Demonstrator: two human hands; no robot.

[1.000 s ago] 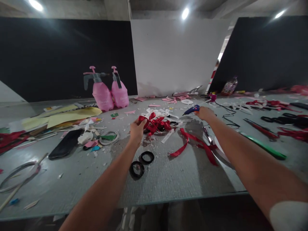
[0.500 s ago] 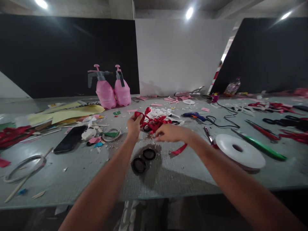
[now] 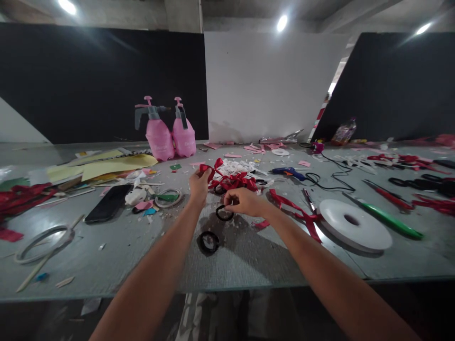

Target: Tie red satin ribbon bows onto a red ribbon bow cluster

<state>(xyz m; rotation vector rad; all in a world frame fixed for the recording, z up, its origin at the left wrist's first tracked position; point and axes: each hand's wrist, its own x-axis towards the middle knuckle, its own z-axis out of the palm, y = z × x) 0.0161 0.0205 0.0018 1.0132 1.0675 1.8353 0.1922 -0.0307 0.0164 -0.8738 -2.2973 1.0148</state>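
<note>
While the left hand (image 3: 199, 185) pinches one red ribbon bow (image 3: 209, 171) above the heap of finished bows (image 3: 234, 181), the right hand (image 3: 244, 201) closes its fingers on a black hair ring (image 3: 224, 212), lifted just off the grey table (image 3: 249, 265). A second black ring (image 3: 209, 241) lies near, untouched. Bow and ring are not yet joined, I think; the blue glue gun (image 3: 287, 172) rests apart, behind.

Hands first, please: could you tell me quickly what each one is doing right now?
Left hand: closed, pinching the red ribbon bow.
Right hand: closed, holding a black hair tie.
</note>
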